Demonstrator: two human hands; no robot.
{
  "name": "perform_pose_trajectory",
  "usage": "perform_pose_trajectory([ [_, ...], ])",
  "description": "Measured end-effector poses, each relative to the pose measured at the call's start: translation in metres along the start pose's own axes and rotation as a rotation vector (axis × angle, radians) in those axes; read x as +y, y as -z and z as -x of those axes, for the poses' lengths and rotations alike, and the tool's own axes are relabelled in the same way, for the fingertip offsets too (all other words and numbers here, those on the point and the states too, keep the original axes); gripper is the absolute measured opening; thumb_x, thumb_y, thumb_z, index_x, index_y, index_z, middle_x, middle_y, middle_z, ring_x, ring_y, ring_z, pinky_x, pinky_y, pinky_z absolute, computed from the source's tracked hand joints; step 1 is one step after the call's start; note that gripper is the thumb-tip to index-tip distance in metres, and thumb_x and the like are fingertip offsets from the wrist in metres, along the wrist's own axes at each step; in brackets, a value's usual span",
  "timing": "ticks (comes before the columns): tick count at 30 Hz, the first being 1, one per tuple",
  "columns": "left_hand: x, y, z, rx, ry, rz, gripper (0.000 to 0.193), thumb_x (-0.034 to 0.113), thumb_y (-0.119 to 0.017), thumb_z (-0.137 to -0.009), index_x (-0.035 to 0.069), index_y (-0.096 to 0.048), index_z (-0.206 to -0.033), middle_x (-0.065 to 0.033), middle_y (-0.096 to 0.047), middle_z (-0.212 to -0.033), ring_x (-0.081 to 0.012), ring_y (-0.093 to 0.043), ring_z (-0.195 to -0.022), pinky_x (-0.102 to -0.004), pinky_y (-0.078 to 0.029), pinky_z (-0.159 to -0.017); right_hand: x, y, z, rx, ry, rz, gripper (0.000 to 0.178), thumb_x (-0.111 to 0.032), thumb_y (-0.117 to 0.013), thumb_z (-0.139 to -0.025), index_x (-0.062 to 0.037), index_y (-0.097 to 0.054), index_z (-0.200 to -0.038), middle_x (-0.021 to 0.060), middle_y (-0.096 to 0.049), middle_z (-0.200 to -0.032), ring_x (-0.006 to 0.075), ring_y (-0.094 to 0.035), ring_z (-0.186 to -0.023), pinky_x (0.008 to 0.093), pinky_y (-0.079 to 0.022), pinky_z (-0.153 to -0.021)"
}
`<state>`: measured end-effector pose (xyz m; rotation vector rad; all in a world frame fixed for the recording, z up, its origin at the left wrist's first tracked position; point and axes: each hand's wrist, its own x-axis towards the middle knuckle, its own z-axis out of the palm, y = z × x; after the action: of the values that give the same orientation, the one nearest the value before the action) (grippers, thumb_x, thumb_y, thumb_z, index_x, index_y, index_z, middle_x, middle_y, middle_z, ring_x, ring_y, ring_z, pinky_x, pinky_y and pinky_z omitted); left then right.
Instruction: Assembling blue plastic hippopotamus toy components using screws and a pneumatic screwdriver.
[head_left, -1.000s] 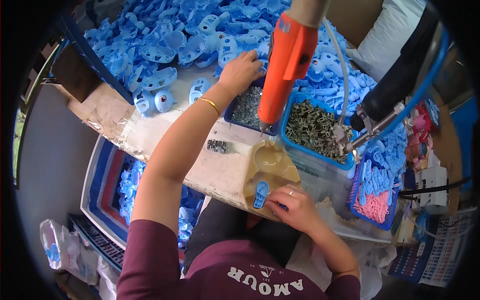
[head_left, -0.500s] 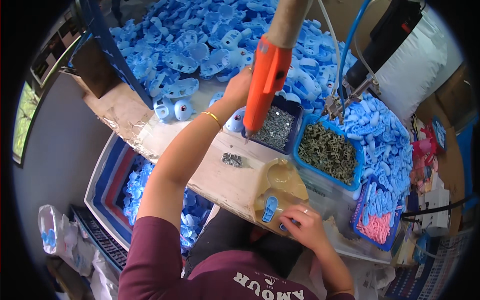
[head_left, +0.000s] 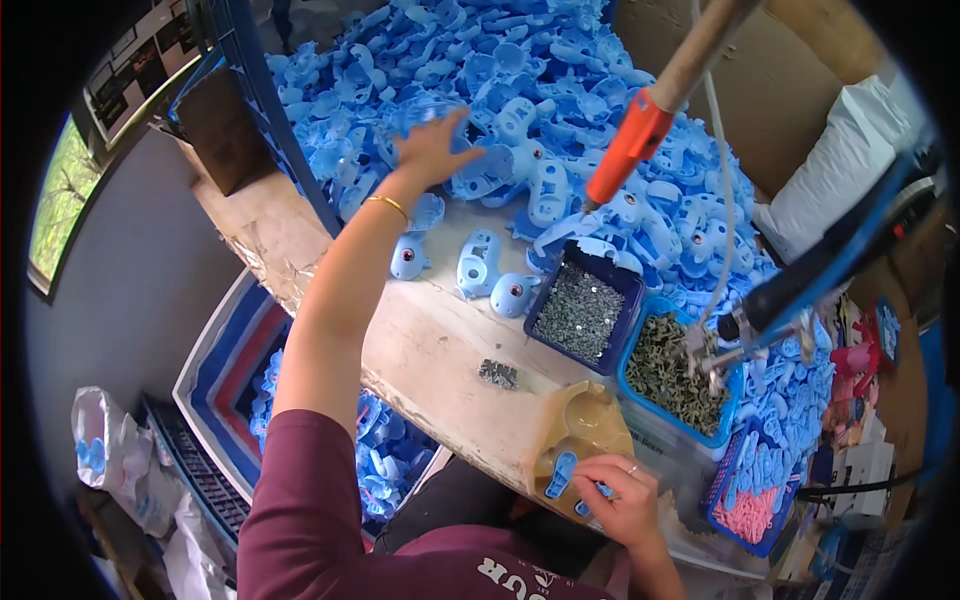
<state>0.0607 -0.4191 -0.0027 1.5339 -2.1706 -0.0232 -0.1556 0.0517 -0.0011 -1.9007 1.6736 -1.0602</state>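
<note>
My left hand (head_left: 435, 150) is stretched out with spread fingers over the near edge of a large heap of light blue plastic shells (head_left: 500, 60); nothing is held in it. At the bench's front edge, my right hand (head_left: 622, 492) rests by a tan moulded fixture (head_left: 590, 412). Its thumb and fingers are pinched around a small blue plastic piece (head_left: 605, 489), partly covered by them. Beside these fingers, a longer blue part (head_left: 562, 474) lies in the fixture. An orange electric screwdriver (head_left: 635, 140) hangs tip-down, right of my left hand, touched by neither hand.
Eyed blue shells (head_left: 513, 294) lie on the bench near a small pile of screws (head_left: 498, 374). Right of them stand a dark bin of screws (head_left: 578, 312), a blue bin of metal pieces (head_left: 672, 375) and a basket of pink and blue parts (head_left: 748, 508). A metal-jointed arm (head_left: 830, 270) overhangs the right side.
My left hand has left the screwdriver and moved left to the heap, fingers opening out. The screwdriver hangs free, farther right. My right hand stays at the fixture. The whole view has shifted.
</note>
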Motion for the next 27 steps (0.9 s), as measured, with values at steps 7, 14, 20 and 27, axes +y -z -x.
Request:
perform_pose_trajectory([
  [7,0.05,-0.028,0.089,0.034,-0.402,0.096,0.057,0.045,-0.068,-0.091,0.018,-0.052,-0.138,-0.0135,-0.063,-0.117,-0.0348,-0.061,-0.109,-0.0559,-0.041,-0.102,-0.022,-0.012,-0.037,-0.029,0.132,-0.025,0.015,-0.003,-0.081,-0.075,-0.0056,-0.075,-0.089,0.0079,-0.073,-0.089,0.0229,-0.07,-0.078,0.0323,-0.055,-0.069],
  [14,-0.017,0.036,0.051,0.498,-0.131,-0.49,0.07,0.019,-0.065,-0.087,0.022,-0.036,-0.151,-0.0126,-0.053,-0.138,-0.037,-0.052,-0.126,-0.0584,-0.046,-0.101,-0.045,-0.018,-0.06,0.042,0.249,-0.018,0.012,-0.002,-0.08,-0.076,-0.0054,-0.074,-0.086,0.0078,-0.072,-0.089,0.0239,-0.068,-0.074,0.0328,-0.053,-0.067],
  [20,-0.056,0.064,0.026,0.018,0.438,-0.41,0.097,0.012,-0.072,-0.08,0.029,-0.019,-0.16,-0.0125,-0.041,-0.156,-0.0427,-0.047,-0.135,-0.0573,-0.046,-0.103,-0.054,-0.032,-0.083,0.07,0.265,-0.105,0.039,-0.002,-0.078,-0.079,-0.0044,-0.066,-0.116,0.0119,-0.069,-0.109,0.0249,-0.068,-0.09,0.0333,-0.053,-0.074],
  [27,-0.044,0.069,0.062,0.383,-0.027,-0.357,0.085,0.005,-0.065,-0.08,0.03,-0.035,-0.155,-0.0135,-0.05,-0.147,-0.0351,-0.057,-0.124,-0.0511,-0.046,-0.103,-0.053,-0.052,-0.108,0.111,0.055,-0.491,0.11,-0.011,-0.075,-0.085,-0.0106,0.004,-0.161,0.0224,-0.014,-0.165,0.0369,-0.041,-0.141,0.0486,-0.036,-0.111],
])
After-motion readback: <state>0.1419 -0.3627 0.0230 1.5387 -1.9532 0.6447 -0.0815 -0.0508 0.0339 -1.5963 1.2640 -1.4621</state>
